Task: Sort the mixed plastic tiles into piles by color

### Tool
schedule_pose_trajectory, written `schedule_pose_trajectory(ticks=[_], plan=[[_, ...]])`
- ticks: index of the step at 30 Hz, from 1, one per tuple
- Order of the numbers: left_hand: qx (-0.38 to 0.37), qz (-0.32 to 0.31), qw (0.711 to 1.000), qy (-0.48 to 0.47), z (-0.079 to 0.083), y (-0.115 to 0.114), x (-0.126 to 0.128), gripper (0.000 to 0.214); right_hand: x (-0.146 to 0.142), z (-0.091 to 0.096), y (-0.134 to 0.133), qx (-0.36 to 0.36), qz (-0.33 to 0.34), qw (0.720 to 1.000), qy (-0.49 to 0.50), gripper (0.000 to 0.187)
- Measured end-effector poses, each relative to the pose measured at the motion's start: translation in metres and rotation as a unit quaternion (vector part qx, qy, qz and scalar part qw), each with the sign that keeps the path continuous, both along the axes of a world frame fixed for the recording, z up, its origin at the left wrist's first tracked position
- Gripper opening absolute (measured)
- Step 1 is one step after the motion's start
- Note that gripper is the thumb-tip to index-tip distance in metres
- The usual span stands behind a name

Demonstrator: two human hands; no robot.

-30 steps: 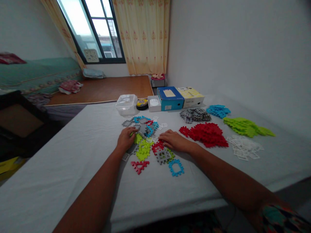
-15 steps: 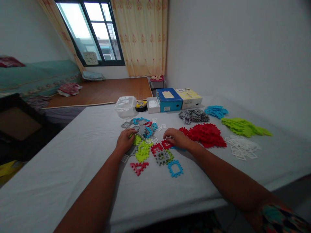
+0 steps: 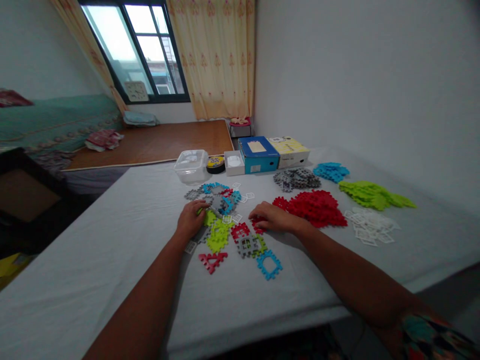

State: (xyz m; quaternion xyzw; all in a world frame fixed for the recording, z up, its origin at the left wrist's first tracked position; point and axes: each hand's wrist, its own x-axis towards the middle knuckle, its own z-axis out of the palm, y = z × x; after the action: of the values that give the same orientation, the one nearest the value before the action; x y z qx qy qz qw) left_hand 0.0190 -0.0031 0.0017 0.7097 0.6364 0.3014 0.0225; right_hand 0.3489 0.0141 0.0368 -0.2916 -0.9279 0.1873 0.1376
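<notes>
We've got five single-colour piles (image 3: 318, 209); mixed pieces (image 3: 218, 236) remain between our half-curled left hand (image 3: 192, 218) and right hand (image 3: 271, 217), any grip unclear.

Two hands: left hand (image 3: 190, 220), right hand (image 3: 273, 218). Three boxes: one blue box (image 3: 258, 160), one yellow box (image 3: 288, 151) right of it, one white box (image 3: 234, 165) left. Farther left of the blue box, one clear container (image 3: 191, 167). Rightward and nearer, five one-colour piles: gray pile (image 3: 298, 178), blue pile (image 3: 332, 171), red pile (image 3: 318, 207), green pile (image 3: 371, 194), white pile (image 3: 373, 227). Nearer than the blue box, one mixed cluster (image 3: 217, 235), its overlapping pieces uncountable.
</notes>
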Motion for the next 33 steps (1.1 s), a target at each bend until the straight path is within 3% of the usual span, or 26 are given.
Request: schedule_pose_trajectory(ticks=[7,12,17,20,22,25,28,31,33], plan=[[0.004,-0.013,1.0,-0.008,0.0,0.001,-0.001,0.029,0.0,0.0,0.004,-0.056,-0.062,0.994,0.063,0.027],[-0.001,-0.004,1.0,-0.006,-0.001,0.001,-0.001,0.031,0.023,0.014,0.02,0.022,-0.163,0.979,0.12,0.021],[0.002,-0.005,1.0,-0.003,-0.003,0.002,0.0,0.031,0.051,0.02,0.032,0.091,-0.264,0.96,0.02,0.024],[0.002,-0.006,1.0,-0.006,-0.003,0.003,0.001,0.03,0.051,0.018,0.031,0.135,-0.292,0.946,-0.041,0.025],[0.002,-0.006,1.0,-0.01,-0.003,0.003,0.001,0.029,0.041,0.016,0.027,0.143,-0.255,0.956,-0.028,0.023],[0.003,-0.005,1.0,-0.013,-0.003,0.003,0.0,0.03,0.016,0.011,0.011,0.091,-0.104,0.99,0.035,0.02],[-0.002,-0.009,1.0,-0.005,-0.003,0.003,0.0,0.031,-0.009,0.006,-0.012,0.043,0.014,0.998,0.038,0.033],[-0.004,-0.008,1.0,0.003,-0.002,0.002,0.0,0.031,-0.024,0.003,-0.027,0.023,0.027,0.999,0.003,0.052],[-0.004,-0.007,1.0,0.004,-0.001,0.001,0.0,0.031,-0.026,0.002,-0.03,0.002,0.013,1.0,0.006,0.053]])
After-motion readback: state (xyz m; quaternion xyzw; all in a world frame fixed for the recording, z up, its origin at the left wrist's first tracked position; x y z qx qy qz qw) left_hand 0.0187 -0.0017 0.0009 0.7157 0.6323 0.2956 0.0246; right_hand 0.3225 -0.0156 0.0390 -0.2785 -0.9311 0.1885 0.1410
